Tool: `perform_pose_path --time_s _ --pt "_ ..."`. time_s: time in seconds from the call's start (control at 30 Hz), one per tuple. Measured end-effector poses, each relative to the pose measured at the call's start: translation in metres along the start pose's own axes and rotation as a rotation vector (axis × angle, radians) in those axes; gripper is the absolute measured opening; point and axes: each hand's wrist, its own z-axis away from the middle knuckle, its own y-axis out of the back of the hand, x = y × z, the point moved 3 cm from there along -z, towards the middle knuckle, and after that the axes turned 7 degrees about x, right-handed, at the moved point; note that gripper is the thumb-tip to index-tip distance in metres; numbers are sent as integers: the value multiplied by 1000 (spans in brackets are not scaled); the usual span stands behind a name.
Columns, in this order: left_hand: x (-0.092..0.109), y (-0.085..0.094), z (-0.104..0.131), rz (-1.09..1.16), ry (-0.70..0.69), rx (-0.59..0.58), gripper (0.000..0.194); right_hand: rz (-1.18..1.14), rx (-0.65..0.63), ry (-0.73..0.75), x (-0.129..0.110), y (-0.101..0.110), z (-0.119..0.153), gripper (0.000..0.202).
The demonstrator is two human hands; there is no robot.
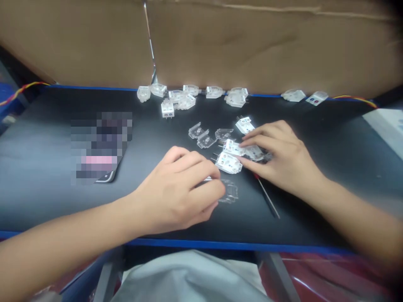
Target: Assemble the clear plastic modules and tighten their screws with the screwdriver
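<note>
1. We record a dark matte counter [47, 167] with a blue edge, backed by a wall of brown cardboard [252, 46] creased along its top.
2. We note a red-and-yellow wire [25, 89] at the far left corner and a blurred flat object [100, 147] lying left of centre.
3. Our left hand [179, 193] rests palm down near the front edge; its grip is narrow, fingertips pinched onto a clear plastic cover [229, 191] that lies flat on the counter just beyond the fingers.
4. Our right hand [280, 157] lies just beside it, fingers loosely spread over a cluster of white housings [229, 162]; thumb and forefinger touch these pieces, though we cannot tell whether any is gripped.
5. A thin dark tool with a red tip [267, 197] lies slanted under the right hand's wrist.
6. Further clear shells [204, 136] sit just behind both hands, translucent and angular.
7. A row of assembled white parts [189, 94] lines the counter's back edge, rounded, glossy, some with short metal pins; two more [304, 96] lie well apart to the right.
</note>
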Motion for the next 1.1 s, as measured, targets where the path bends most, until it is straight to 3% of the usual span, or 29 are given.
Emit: perform_pose_path --time_s 0.23,0.33,0.43,0.5,0.57,0.63,0.73,0.8,0.93,1.1 --pt "2 -13 4 221 55 -85 6 -23 -11 12 -2 -3 -4 9" --pt "-4 -10 5 313 182 -20 24 -25 47 1 -2 2 -5 8" --pt "-8 -2 4 369 246 81 47 -88 183 -16 -9 17 -3 22" --pt "-8 4 3 384 238 136 43 -234 222 -27 -19 28 -1 32" --pt "-6 8 2 387 227 165 28 -389 102 -3 -33 33 2 33" --pt "-4 11 1 376 235 158 16 -469 -139 57 -47 30 7 23" --pt "-3 7 2 361 220 87 14 -476 -337 144 -60 21 15 12" --pt "-2 1 4 368 190 35 13 -456 -311 159 -62 16 18 17" --pt "-1 -12 8 400 166 -3 14 -521 -136 70 -66 14 18 33" --pt "0 -17 10 412 159 0 13 -609 -59 58 -75 15 17 29"
